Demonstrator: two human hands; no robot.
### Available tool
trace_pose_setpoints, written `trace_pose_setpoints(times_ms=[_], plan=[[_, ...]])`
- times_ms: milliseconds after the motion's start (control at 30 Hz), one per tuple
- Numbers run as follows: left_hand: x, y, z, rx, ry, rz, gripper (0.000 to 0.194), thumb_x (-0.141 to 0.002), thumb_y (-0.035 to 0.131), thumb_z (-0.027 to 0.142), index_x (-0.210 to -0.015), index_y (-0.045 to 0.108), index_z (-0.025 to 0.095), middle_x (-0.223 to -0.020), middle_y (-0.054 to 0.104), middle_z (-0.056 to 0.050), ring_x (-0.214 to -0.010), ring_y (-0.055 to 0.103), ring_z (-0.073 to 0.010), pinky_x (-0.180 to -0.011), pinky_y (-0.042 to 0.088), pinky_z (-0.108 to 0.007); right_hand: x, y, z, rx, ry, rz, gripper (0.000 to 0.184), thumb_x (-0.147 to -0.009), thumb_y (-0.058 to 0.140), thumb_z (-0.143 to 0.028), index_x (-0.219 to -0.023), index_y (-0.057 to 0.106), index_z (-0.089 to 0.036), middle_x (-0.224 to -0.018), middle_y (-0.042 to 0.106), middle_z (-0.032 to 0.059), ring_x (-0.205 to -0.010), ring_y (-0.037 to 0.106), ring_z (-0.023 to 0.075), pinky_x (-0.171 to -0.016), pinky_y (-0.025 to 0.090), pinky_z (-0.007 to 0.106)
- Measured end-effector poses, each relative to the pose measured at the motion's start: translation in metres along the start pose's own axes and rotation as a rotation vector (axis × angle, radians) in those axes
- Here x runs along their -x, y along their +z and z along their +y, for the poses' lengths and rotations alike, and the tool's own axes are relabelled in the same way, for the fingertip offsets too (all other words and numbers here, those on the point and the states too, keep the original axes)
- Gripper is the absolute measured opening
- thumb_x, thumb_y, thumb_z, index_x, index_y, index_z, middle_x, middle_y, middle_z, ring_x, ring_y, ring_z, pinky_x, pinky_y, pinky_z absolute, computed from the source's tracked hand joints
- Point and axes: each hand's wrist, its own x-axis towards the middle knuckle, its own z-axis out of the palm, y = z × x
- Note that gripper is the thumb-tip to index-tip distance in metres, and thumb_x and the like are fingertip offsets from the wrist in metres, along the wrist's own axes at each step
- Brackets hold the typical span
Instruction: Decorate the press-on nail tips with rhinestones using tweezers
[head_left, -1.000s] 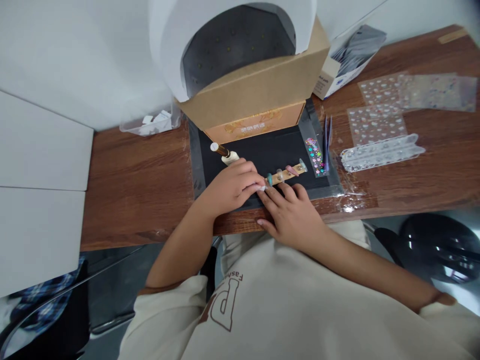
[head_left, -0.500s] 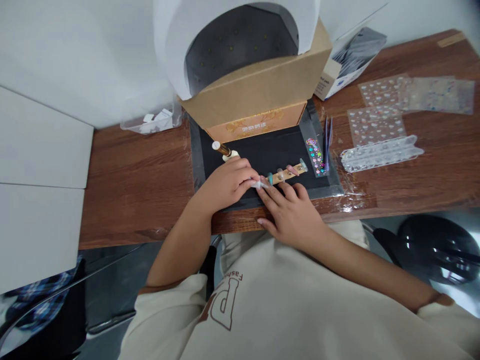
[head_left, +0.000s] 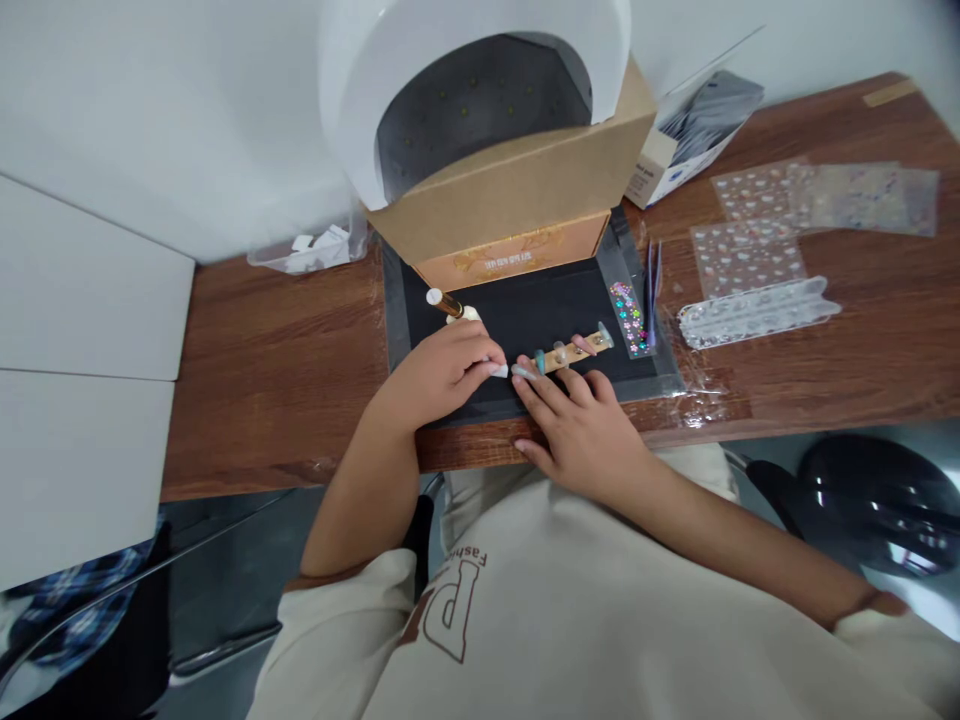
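My left hand (head_left: 444, 372) is closed in a pinch on a small white wipe (head_left: 499, 370), just left of the nail tips. My right hand (head_left: 581, 425) lies over the near side of a wooden stick (head_left: 571, 351) bearing several false nail tips. Its index and middle fingers straddle a pale, clear nail tip (head_left: 523, 372) at the stick's left end, and its thumb is apart. Farther along the stick are a teal nail tip (head_left: 540, 361) and a pink nail tip (head_left: 583, 345). Behind my left hand stands a polish bottle (head_left: 445, 302) with a gold and white cap, partly hidden.
A white nail lamp (head_left: 352, 110) sits on a cardboard box (head_left: 517, 185) behind the black mat (head_left: 525, 305). To the right are a flower-sequin strip (head_left: 630, 320), tweezers (head_left: 652, 295), clear plastic packs (head_left: 757, 313) and sticker sheets (head_left: 746, 260). A clear bin (head_left: 300, 262) holds white wipes.
My left hand has drawn leftward off the end nail tip with the white wipe, leaving a gap between the hands. The right hand has stayed in place.
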Motion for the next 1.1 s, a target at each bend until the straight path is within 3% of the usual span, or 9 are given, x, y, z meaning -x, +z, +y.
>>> trace_pose_setpoints(times_ms=[167, 333, 467, 800, 1100], plan=[[0.01, -0.012, 0.004, 0.349, 0.145, 0.094, 0.01, -0.095, 0.06, 0.02, -0.091, 0.069, 0.017, -0.081, 0.061, -0.003, -0.075, 0.057, -0.0132, -0.071, 0.045, -0.027, 0.0, 0.0, 0.001, -0.004, 0.0, -0.01, 0.068, -0.099, 0.041, -0.053, -0.153, 0.039, -0.012, -0.164, 0.036, 0.0084, -0.124, 0.042, 0.036, -0.097, 0.032, 0.052], [0.016, -0.01, -0.007, 0.727, 0.323, 0.471, 0.01, -0.087, 0.07, 0.023, -0.095, 0.07, 0.019, -0.07, 0.057, -0.001, -0.065, 0.052, -0.0127, -0.06, 0.041, -0.026, 0.0, 0.001, 0.001, -0.01, 0.002, -0.014, 0.068, -0.098, 0.042, -0.052, -0.154, 0.038, -0.013, -0.165, 0.035, 0.008, -0.126, 0.041, 0.0364, -0.097, 0.032, 0.051], [0.014, -0.01, -0.012, 0.783, 0.347, 0.666, 0.014, -0.086, 0.072, 0.03, -0.097, 0.067, 0.022, -0.064, 0.051, 0.002, -0.061, 0.051, -0.0127, -0.059, 0.042, -0.025, 0.0, 0.002, 0.001, -0.008, 0.003, -0.016, 0.068, -0.098, 0.042, -0.052, -0.154, 0.038, -0.013, -0.165, 0.033, 0.0082, -0.128, 0.041, 0.0368, -0.097, 0.033, 0.052], [0.007, -0.014, -0.016, 0.808, 0.304, 0.963, 0.023, -0.077, 0.081, 0.031, -0.094, 0.066, 0.025, -0.064, 0.054, 0.004, -0.058, 0.05, -0.0111, -0.055, 0.045, -0.022, 0.001, 0.003, 0.001, -0.001, 0.005, -0.003, 0.067, -0.099, 0.041, -0.053, -0.154, 0.039, -0.015, -0.166, 0.032, 0.0068, -0.127, 0.042, 0.0362, -0.098, 0.033, 0.05], [0.006, -0.012, -0.03, 0.853, 0.24, 1.048, 0.03, -0.076, 0.084, 0.036, -0.097, 0.065, 0.028, -0.066, 0.052, 0.006, -0.053, 0.048, -0.0081, -0.049, 0.04, -0.019, 0.006, 0.006, -0.001, 0.004, 0.001, 0.058, 0.067, -0.097, 0.046, -0.049, -0.152, 0.041, -0.012, -0.162, 0.039, 0.0103, -0.13, 0.04, 0.037, -0.101, 0.034, 0.05]])
